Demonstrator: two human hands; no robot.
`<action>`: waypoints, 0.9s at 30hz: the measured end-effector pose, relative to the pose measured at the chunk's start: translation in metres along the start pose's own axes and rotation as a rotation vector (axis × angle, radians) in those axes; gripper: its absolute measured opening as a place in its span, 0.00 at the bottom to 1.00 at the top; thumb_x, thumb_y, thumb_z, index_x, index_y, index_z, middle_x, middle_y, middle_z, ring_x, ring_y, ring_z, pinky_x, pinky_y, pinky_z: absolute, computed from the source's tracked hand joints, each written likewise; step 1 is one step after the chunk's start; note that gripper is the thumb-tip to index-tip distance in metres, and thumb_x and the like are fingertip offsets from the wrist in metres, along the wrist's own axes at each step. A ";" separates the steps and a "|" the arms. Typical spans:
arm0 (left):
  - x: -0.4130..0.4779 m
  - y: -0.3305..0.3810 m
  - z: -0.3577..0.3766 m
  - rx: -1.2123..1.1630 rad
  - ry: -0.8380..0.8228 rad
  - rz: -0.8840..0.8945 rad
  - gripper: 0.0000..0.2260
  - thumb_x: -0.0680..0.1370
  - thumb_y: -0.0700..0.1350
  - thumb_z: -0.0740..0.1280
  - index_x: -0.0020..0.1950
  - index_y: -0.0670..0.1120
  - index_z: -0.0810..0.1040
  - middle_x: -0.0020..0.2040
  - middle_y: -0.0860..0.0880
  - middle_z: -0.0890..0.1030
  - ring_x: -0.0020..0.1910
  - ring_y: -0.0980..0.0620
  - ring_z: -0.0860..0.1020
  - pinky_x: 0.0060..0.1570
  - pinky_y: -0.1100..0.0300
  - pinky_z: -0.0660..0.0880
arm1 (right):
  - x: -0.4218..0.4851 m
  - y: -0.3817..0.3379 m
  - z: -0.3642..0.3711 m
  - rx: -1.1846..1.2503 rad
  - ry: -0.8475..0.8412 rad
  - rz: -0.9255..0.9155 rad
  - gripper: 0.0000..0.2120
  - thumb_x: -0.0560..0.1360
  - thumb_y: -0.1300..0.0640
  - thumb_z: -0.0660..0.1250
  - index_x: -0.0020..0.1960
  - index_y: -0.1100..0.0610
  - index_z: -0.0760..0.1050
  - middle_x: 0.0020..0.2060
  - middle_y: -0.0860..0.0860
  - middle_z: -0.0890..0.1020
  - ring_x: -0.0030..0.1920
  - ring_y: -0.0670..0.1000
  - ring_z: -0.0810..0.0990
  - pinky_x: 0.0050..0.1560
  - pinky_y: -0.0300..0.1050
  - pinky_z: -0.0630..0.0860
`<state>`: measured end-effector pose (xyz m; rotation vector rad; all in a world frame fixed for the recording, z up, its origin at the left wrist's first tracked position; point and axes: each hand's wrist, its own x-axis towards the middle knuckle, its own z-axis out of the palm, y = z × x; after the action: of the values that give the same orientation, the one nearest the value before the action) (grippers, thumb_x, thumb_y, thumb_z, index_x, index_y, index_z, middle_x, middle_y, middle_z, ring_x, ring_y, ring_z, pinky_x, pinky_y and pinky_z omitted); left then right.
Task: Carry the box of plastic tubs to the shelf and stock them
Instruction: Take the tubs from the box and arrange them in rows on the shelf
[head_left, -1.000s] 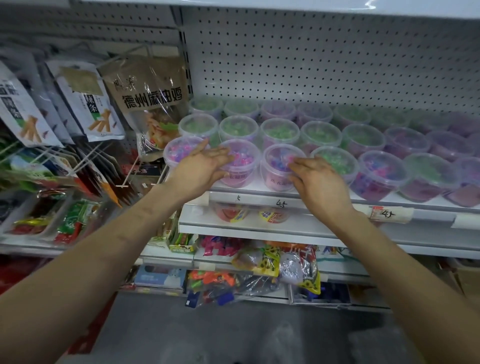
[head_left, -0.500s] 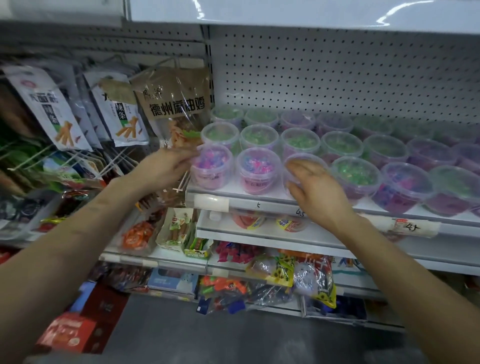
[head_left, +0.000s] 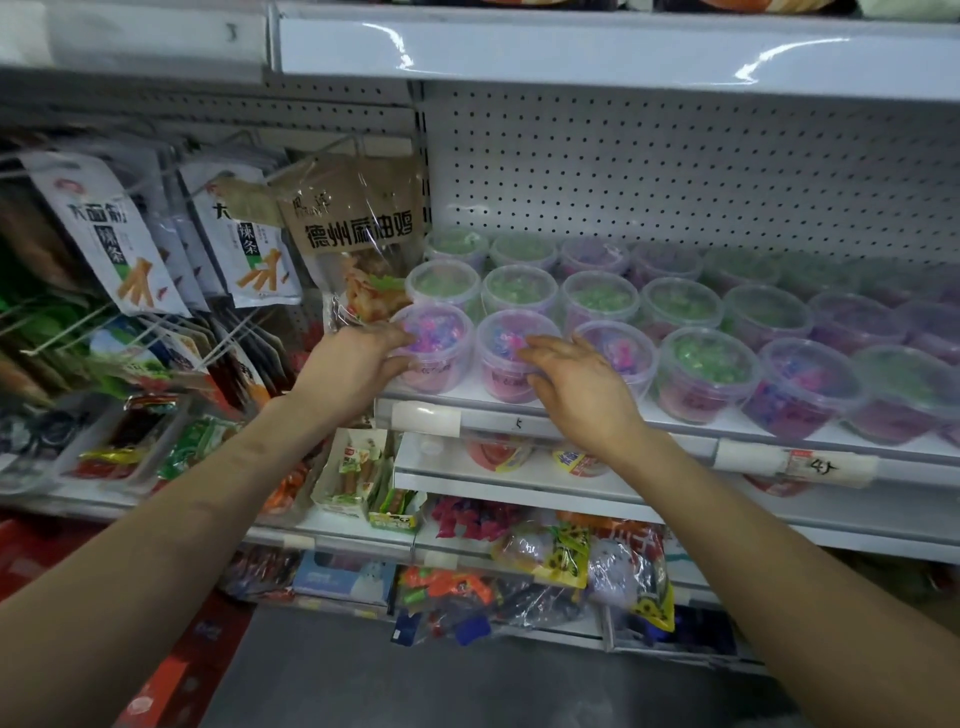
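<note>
Several clear plastic tubs with pink, blue or green contents stand in rows on the white shelf. My left hand wraps its fingers and thumb round the left side of the leftmost front tub. My right hand lies with nearly straight fingers against the right side of the second front tub, partly covering the third front tub. The box is not in view.
Snack bags hang on hooks just left of the tubs. A perforated back panel rises behind the rows, and an upper shelf edge is overhead. Lower shelves hold packaged sweets. Grey floor lies below.
My left hand has moved right, from beside the hanging bags onto the leftmost tub. My right hand has shifted left from the third tub to the second one.
</note>
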<state>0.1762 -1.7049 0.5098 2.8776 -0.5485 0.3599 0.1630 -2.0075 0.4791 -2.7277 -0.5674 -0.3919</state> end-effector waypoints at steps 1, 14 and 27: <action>0.000 0.001 0.000 0.004 0.003 -0.005 0.18 0.82 0.55 0.69 0.69 0.49 0.81 0.68 0.46 0.82 0.63 0.42 0.82 0.57 0.47 0.79 | 0.001 0.000 -0.001 0.004 -0.011 -0.001 0.20 0.81 0.58 0.65 0.73 0.54 0.77 0.74 0.52 0.75 0.75 0.54 0.73 0.81 0.53 0.54; -0.004 0.007 0.002 -0.025 -0.075 -0.031 0.28 0.82 0.59 0.66 0.78 0.48 0.71 0.80 0.45 0.69 0.76 0.43 0.71 0.71 0.45 0.71 | -0.048 0.027 -0.026 -0.154 0.128 0.158 0.32 0.78 0.52 0.70 0.79 0.58 0.65 0.79 0.58 0.66 0.80 0.61 0.62 0.79 0.61 0.62; 0.020 0.018 0.006 -0.127 -0.145 -0.127 0.40 0.77 0.65 0.70 0.81 0.44 0.65 0.83 0.41 0.62 0.74 0.40 0.73 0.71 0.45 0.70 | -0.056 0.069 -0.031 -0.258 0.167 0.240 0.18 0.80 0.57 0.70 0.67 0.64 0.78 0.64 0.62 0.81 0.64 0.66 0.79 0.74 0.63 0.70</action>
<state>0.1889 -1.7294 0.5117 2.8113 -0.3926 0.0944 0.1367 -2.0970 0.4710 -2.9224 -0.1498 -0.6625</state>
